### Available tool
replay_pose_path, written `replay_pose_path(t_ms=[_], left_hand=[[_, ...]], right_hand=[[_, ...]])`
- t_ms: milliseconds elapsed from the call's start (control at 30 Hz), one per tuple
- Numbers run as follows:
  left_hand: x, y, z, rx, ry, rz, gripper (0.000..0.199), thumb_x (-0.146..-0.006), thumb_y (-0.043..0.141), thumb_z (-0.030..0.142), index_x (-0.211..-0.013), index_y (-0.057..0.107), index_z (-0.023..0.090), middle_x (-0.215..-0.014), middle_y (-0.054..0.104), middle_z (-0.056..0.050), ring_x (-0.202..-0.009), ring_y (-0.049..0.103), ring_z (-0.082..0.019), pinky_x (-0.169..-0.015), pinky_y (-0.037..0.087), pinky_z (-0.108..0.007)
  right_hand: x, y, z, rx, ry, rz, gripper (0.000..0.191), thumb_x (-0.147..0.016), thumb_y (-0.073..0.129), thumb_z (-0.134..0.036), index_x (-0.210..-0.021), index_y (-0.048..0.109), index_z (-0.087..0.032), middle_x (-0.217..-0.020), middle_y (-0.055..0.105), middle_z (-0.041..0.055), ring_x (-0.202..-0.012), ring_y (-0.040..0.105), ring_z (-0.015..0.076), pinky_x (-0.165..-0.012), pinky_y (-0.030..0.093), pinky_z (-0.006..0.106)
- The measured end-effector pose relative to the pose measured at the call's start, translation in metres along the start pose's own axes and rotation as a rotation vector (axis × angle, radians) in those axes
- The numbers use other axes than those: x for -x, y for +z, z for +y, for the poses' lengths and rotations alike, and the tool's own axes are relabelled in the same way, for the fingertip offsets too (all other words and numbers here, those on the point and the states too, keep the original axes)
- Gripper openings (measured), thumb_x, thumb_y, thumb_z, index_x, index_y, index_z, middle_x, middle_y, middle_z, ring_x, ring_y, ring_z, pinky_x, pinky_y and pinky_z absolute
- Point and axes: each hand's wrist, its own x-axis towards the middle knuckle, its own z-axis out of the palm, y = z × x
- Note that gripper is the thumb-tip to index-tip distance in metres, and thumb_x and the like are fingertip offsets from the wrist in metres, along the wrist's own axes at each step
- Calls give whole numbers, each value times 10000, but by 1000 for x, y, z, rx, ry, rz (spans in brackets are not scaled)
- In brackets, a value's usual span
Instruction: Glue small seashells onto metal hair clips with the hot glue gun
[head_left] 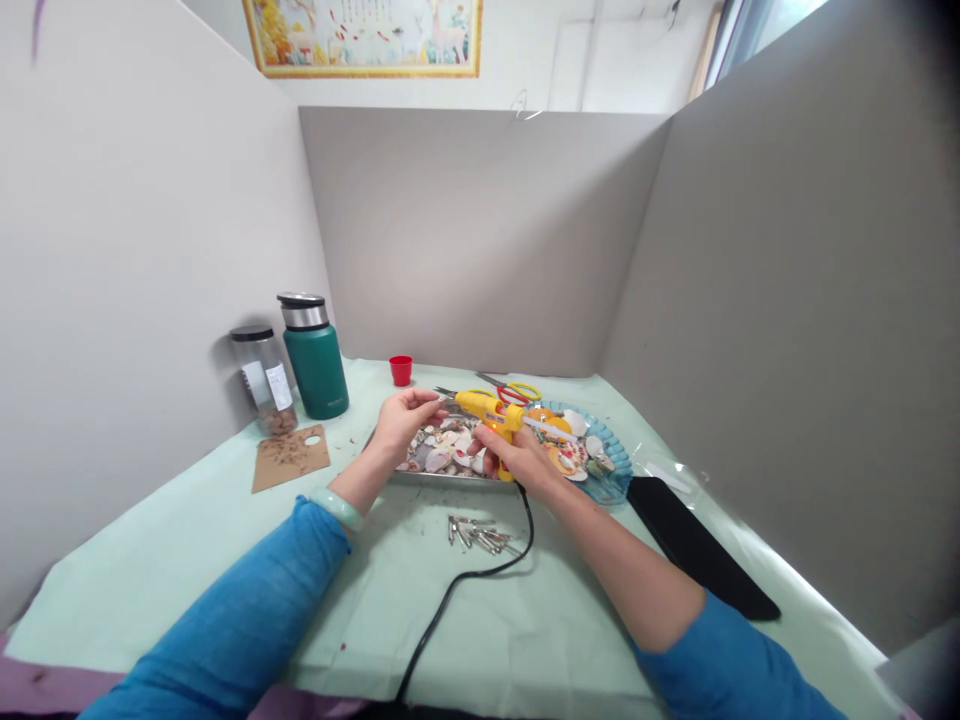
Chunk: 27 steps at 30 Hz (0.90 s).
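My right hand point(514, 455) is wrapped round the handle of a yellow hot glue gun point(487, 408), whose nozzle points left. A white glue stick point(551, 427) juts from its back, and a black cord point(480, 573) hangs from the handle. Close to the nozzle, my left hand point(407, 420) pinches something small that I cannot make out. Both hands are above a metal tray point(442, 480) filled with seashells point(442, 455). On the right, a blue fluted plate point(616, 470) holds more shells and orange pieces, partly hidden by my right hand.
Several small metal clips point(480, 537) lie in front of the tray. Behind it are scissors point(517, 392) and a red cup point(401, 371). A green bottle point(316, 365), a clear jar point(262, 380) and a brown board point(292, 460) stand left. A black flat object point(701, 548) lies right.
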Motion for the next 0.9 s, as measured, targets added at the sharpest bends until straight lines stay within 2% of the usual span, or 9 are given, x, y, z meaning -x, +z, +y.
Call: replay_pose_path(t_ms=[100,167,533,900], left_hand=[[0,0,-3,0,11,4,399,-569,789,340,-819,583,106,-650,665,-35,-649,660,-158,-668,522,-275],[-1,0,-4,10,21,8,392,-565,791,338,-805,583,108,-637,666,-34,-637,660,-160,-665,522,-279],[-3,-1,-9,47,40,-15,331,-585,777,295,-775,579,111,-611,680,-48,-615,670,-172,-653,530,-286],[-2,0,-10,28,45,-7,299,-605,759,283,-777,582,114,-614,683,-44,-611,668,-164,-664,529,-285]], right_hand=[[-1,1,2,-34,-1,-8,371,-751,601,-519,-825,646,-158,-730,664,32,-465,517,78,-405,413,200],[-2,1,3,-27,-2,-9,365,-754,609,-501,-868,642,-156,-784,667,42,-485,522,77,-402,417,191],[-7,-2,16,117,-24,9,373,-806,554,-511,-890,661,-164,-670,644,34,-496,530,92,-433,431,190],[-4,-1,8,98,2,-3,369,-795,566,-501,-845,659,-148,-695,655,40,-503,539,92,-436,430,193]])
